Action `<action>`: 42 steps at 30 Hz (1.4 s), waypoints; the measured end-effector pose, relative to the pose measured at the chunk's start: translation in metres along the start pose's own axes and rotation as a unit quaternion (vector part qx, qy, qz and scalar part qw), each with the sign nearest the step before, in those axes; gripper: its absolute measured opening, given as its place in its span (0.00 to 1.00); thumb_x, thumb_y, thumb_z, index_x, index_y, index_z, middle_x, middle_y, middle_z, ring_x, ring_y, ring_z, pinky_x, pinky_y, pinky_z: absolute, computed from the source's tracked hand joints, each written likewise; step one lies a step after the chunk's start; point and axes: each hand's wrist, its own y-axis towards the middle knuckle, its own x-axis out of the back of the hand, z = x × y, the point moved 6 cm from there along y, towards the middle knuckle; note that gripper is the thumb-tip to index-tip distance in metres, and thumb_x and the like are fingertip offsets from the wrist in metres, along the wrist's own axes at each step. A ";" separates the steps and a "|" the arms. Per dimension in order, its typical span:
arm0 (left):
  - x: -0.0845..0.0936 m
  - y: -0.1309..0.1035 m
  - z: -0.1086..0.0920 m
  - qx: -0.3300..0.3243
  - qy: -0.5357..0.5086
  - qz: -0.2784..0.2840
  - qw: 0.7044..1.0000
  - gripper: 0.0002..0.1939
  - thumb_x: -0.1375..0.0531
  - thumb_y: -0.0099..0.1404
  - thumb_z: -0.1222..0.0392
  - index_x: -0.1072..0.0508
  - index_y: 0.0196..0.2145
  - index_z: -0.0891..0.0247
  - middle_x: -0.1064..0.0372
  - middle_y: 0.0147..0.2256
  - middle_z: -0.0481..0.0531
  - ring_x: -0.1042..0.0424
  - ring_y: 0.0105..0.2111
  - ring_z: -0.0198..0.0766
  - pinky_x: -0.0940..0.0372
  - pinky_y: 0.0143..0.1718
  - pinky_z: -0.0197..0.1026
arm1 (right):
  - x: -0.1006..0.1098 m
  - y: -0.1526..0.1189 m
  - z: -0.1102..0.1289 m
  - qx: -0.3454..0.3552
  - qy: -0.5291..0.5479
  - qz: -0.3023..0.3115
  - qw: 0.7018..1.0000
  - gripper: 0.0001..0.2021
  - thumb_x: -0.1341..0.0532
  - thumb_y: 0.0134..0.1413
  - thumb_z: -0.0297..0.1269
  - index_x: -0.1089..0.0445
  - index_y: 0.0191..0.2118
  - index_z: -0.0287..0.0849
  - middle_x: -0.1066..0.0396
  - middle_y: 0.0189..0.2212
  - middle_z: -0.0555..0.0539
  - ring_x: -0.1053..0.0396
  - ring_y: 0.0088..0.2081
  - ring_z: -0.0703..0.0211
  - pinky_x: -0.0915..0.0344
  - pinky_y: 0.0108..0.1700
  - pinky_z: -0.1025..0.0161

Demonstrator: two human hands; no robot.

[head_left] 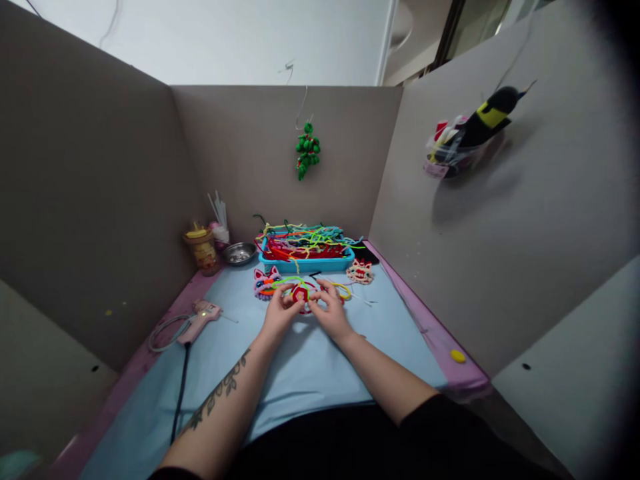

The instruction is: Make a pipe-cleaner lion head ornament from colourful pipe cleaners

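Note:
Both hands meet over the middle of the table, holding a small round red pipe-cleaner piece (300,295) with a pinkish centre. My left hand (280,310) pinches its left side between thumb and fingers. On the opposite side, the fingers of my right hand (331,312) close on its edge. Green and yellow pipe cleaners stick out around the fingers, partly hidden by them. Just left of the hands lies a pink and purple cat-face pipe-cleaner piece (265,283). A cream and red pipe-cleaner face (360,271) rests beyond my right hand.
Behind the hands, a blue tray (310,265) is heaped with colourful pipe cleaners. A pink glue gun (200,321) with its cord lies left. A metal bowl (239,253) and a lidded cup (203,252) stand at the back left. Grey partitions enclose the table.

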 end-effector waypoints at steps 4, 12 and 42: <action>-0.004 -0.001 -0.001 -0.009 0.013 0.014 1.000 0.28 0.34 0.47 0.57 0.40 0.44 0.63 0.31 0.25 0.45 0.30 0.25 0.33 0.37 0.31 0.36 | -0.001 -0.001 0.002 -0.008 -0.001 0.003 1.000 0.02 0.39 0.47 0.35 0.29 0.28 0.44 0.39 0.50 0.43 0.42 0.53 0.50 0.47 0.56 0.49; -0.009 -0.004 -0.002 -0.016 0.029 0.058 0.998 0.26 0.35 0.50 0.56 0.42 0.43 0.62 0.34 0.23 0.42 0.33 0.22 0.30 0.40 0.27 0.33 | -0.005 0.001 -0.004 -0.035 0.066 0.027 0.997 0.03 0.40 0.46 0.33 0.32 0.25 0.42 0.38 0.49 0.42 0.41 0.54 0.52 0.47 0.56 0.52; -0.004 -0.004 0.001 -0.046 0.073 0.013 0.996 0.21 0.38 0.54 0.53 0.45 0.39 0.60 0.33 0.23 0.42 0.37 0.20 0.28 0.45 0.22 0.31 | -0.009 0.003 -0.010 -0.070 0.084 0.061 0.992 0.03 0.39 0.44 0.33 0.29 0.24 0.42 0.38 0.50 0.42 0.41 0.54 0.52 0.50 0.57 0.53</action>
